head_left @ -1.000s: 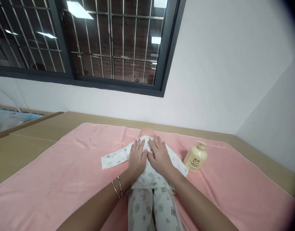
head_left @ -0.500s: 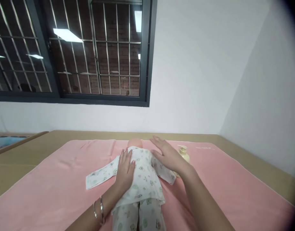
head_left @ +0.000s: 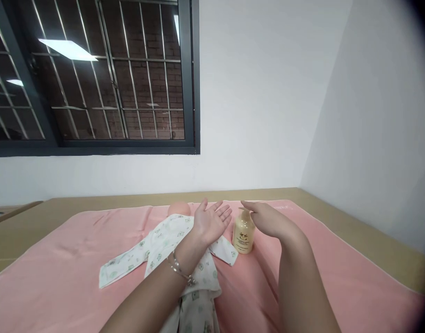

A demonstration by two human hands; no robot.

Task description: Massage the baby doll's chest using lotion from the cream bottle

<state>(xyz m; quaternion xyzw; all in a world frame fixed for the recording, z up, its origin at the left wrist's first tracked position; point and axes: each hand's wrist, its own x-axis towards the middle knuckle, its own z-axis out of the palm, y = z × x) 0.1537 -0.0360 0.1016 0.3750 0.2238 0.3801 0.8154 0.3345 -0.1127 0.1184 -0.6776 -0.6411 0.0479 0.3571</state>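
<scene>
A baby doll in a white patterned top and trousers [head_left: 171, 231] lies on the pink sheet, its round head [head_left: 178, 208] at the far end. My left hand [head_left: 212, 222] is held over the doll's shoulder, palm up with fingers spread and nothing visible in it. To its right a yellow pump bottle [head_left: 243, 233] stands upright by the doll's sleeve. My right hand [head_left: 268, 218] lies over the bottle's pump head, its fingers stretched out flat toward my left hand. The pump head is partly hidden beneath those fingers.
The pink sheet [head_left: 59, 259] covers most of a tan padded surface [head_left: 340, 217] with a raised left edge. Beyond are a white wall [head_left: 254, 115] and a dark-framed, barred window [head_left: 195, 92].
My left hand has come off the doll's chest, turned palm up and moved right. My right hand has moved right from above the doll's arm to the pump head. The view has shifted right.
</scene>
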